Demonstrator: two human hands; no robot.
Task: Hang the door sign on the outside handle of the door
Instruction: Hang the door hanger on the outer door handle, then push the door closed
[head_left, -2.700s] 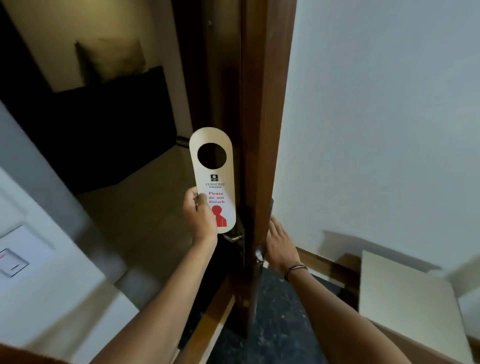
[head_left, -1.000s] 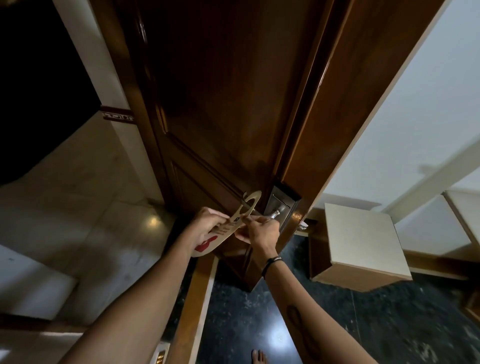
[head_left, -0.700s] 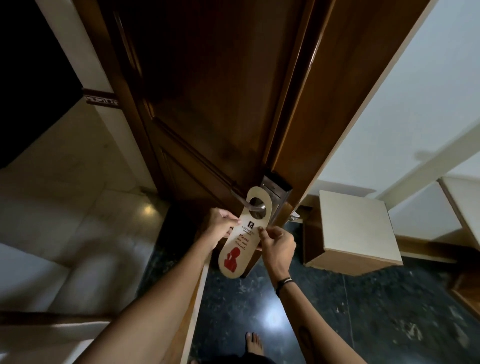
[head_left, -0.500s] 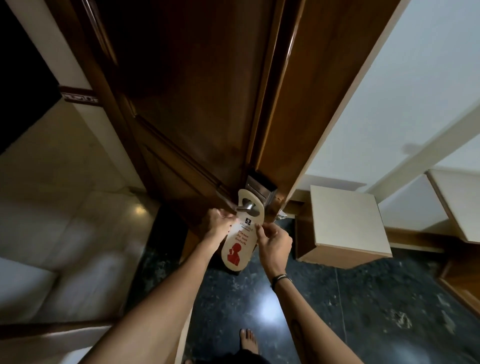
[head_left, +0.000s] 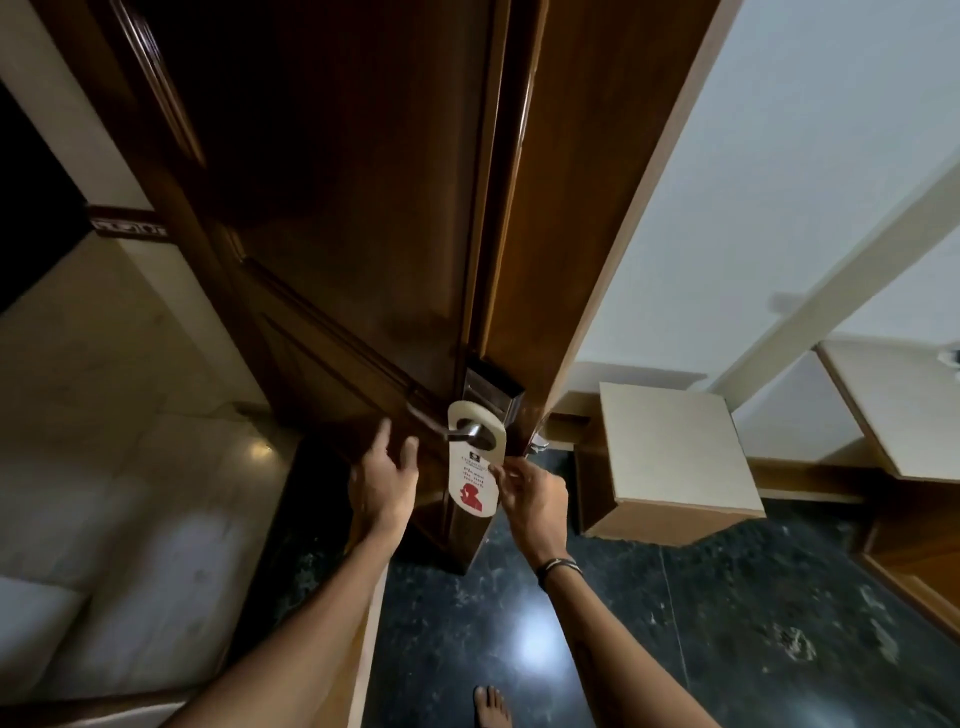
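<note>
A cream door sign (head_left: 474, 475) with red "Please do not disturb" print hangs by its round hole on the metal lever handle (head_left: 465, 429) of the dark wooden door (head_left: 358, 208). My right hand (head_left: 532, 501) pinches the sign's right edge between thumb and fingertips. My left hand (head_left: 384, 480) is off the sign, just left of it, with the fingers spread and nothing in them. A lock plate (head_left: 488, 387) sits above the handle.
A low cream cabinet (head_left: 670, 457) stands right of the door against the white wall. A second cream surface (head_left: 893, 410) is at far right. Dark polished floor (head_left: 727, 623) lies below, pale tile (head_left: 130, 415) at left. A bare foot (head_left: 491, 706) shows at the bottom.
The sign went from tilted at the handle to hanging on the lever. My left hand has let go of it and opened to the left; my right hand still pinches the edge.
</note>
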